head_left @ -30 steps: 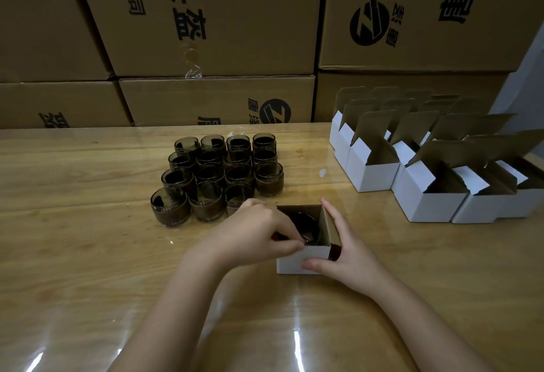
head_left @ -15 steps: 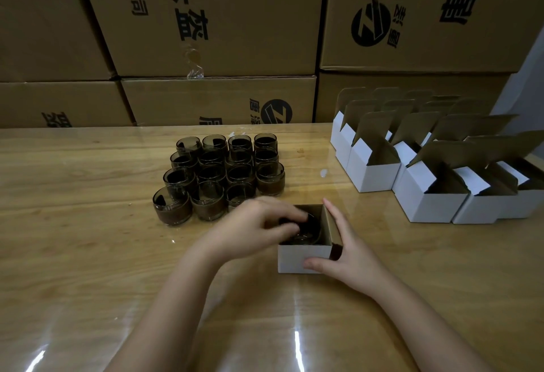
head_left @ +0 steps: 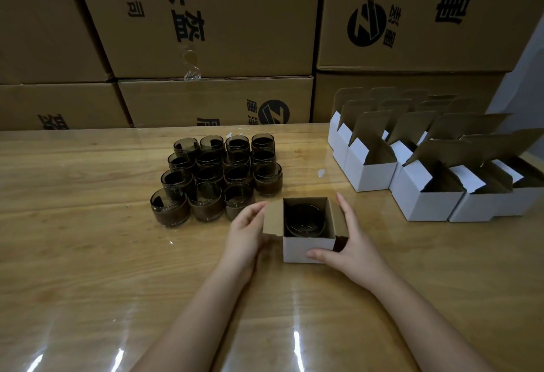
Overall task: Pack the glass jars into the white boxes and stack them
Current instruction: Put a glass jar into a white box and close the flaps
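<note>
Head view, jar in box, 2 hands flanking

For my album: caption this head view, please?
Right hand grips an open white box holding a glass jar; left hand touches its flap.

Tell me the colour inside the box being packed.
Brown cardboard inside the box, white outside; head view.

head view | worn on person's head, near edge of glossy wooden bench | faces forward-down toward stacked brown cardboard cartons | close: left hand, right hand on small white cardboard box mid-frame
</note>
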The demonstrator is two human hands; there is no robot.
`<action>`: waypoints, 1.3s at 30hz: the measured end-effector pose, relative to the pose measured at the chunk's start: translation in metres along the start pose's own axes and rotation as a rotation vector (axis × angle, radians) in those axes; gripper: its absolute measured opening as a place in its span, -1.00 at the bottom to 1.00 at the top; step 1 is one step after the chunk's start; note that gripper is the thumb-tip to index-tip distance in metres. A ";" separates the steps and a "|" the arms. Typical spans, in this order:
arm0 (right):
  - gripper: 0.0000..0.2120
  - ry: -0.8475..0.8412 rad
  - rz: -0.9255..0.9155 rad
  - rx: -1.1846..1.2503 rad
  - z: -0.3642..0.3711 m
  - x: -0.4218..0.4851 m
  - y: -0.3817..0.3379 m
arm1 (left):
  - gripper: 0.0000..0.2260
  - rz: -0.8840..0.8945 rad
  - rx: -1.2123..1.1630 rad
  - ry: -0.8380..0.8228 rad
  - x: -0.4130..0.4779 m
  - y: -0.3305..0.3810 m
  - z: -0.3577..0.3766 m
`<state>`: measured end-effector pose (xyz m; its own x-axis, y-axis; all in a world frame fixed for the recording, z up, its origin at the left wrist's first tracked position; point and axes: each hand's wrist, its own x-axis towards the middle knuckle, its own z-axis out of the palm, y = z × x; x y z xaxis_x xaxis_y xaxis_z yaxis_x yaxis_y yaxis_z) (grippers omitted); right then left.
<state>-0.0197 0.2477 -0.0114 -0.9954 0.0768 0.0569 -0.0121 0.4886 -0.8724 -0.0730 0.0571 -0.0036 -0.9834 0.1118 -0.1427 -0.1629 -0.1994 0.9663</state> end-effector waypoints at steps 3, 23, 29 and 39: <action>0.22 0.008 0.014 -0.001 0.001 0.001 0.000 | -0.84 0.030 0.046 -0.075 -0.002 -0.003 0.001; -0.21 0.002 0.034 -0.011 0.004 -0.001 -0.003 | -0.72 0.091 0.189 -0.056 -0.003 -0.005 0.011; -0.43 0.031 -0.014 0.091 0.002 -0.005 -0.007 | -0.80 0.072 0.157 -0.067 0.000 -0.007 0.011; -0.43 0.093 -0.117 0.209 0.001 -0.009 -0.001 | -0.72 0.123 0.067 -0.186 -0.001 -0.004 0.014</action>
<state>-0.0113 0.2462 -0.0117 -0.9731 0.1151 0.1995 -0.1557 0.3096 -0.9381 -0.0702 0.0718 -0.0041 -0.9629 0.2696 0.0131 -0.0309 -0.1584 0.9869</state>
